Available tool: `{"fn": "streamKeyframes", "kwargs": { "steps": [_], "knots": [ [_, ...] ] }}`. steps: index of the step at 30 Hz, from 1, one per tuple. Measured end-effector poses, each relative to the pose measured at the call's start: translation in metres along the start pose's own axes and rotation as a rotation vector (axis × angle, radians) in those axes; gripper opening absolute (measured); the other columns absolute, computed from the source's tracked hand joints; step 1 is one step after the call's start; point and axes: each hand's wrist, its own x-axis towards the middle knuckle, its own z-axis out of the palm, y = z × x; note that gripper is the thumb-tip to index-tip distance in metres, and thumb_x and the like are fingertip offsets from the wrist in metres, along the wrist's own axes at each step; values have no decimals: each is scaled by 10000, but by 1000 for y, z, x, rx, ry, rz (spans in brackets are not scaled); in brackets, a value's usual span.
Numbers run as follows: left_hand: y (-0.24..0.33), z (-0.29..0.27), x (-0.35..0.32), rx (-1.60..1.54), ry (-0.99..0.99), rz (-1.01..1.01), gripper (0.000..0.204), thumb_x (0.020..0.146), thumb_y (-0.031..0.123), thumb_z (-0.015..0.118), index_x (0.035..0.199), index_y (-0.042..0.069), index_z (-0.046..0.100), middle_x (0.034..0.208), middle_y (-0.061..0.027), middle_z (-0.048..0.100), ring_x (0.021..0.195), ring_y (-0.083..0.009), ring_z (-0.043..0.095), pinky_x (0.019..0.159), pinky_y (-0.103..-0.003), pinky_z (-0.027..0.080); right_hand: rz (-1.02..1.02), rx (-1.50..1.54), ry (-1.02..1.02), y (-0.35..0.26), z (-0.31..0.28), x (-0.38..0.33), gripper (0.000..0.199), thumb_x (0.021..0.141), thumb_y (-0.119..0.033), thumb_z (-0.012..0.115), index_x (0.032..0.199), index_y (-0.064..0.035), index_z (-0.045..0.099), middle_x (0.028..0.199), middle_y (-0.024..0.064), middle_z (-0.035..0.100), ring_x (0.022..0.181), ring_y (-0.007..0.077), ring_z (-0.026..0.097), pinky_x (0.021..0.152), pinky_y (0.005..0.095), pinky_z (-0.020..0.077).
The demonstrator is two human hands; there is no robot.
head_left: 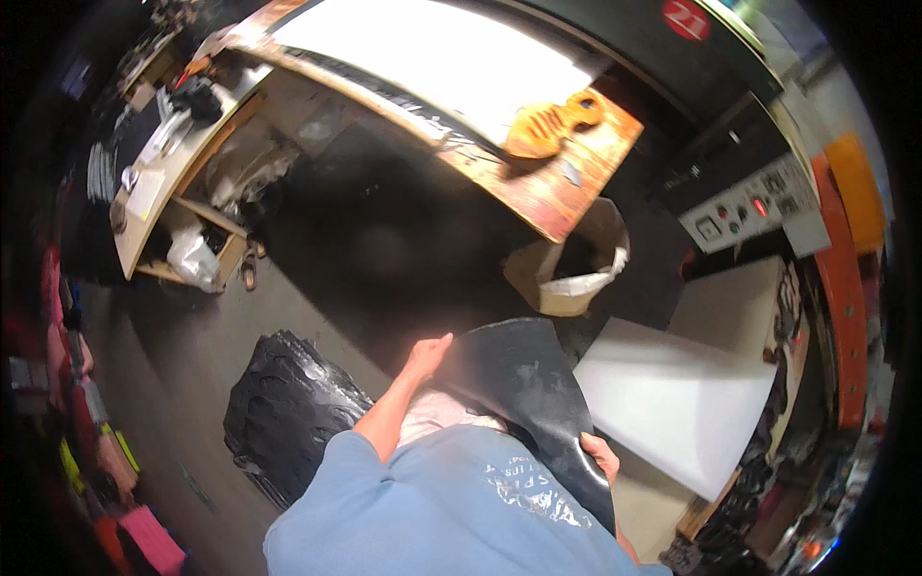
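Observation:
A smooth, flexible black sheet [514, 370] is held in front of my body, bending downward on its right side. My left hand [429, 355] grips its left edge near the top, fingers closed over it. My right hand [601, 455] is wrapped round the right edge, lower down; part of it is hidden behind the sheet. Left of my left forearm lies a pile of black sheets [288, 413] with a bumpy, cut-out look. A large white sheet [672, 389] lies just right of the black sheet.
Ahead stands a workbench [538, 197] with a bright white surface and a yellow-orange ridged object [547, 128]. Below its corner is an open pale bin [576, 288]. A machine control panel [754, 206] stands at right, a wooden shelf table [158, 206] at far left.

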Motion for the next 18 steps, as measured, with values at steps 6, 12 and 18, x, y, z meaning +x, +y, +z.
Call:
{"fn": "streamKeyframes", "kwargs": {
  "steps": [6, 12, 18],
  "knots": [
    [-17, -104, 40, -179, 279, 94, 679, 1054, 624, 573, 851, -20, 648, 710, -147, 562, 707, -199, 538, 711, -426, 496, 75, -128, -144, 3, 81, 63, 225, 1001, -158, 690, 1112, 30, 747, 978, 117, 766, 821, 198, 717, 770, 330, 559],
    [-36, -175, 60, -214, 577, 152, 658, 1071, 568, 590, 787, -25, 570, 710, -218, 469, 654, -307, 427, 642, -465, 445, 276, -325, -263, -19, 160, 121, 180, 1011, -156, 711, 1103, 0, 716, 1025, 64, 676, 912, 141, 637, 807, 308, 498],
    [-67, -189, 56, -275, 801, -29, 676, 1068, 607, 552, 848, -19, 681, 831, -294, 654, 788, -453, 663, 735, -521, 499, 574, -387, -443, -35, 259, 191, 220, 977, -279, 718, 850, -122, 630, 766, -52, 562, 670, 64, 514, 624, 258, 402]
  ]
}}
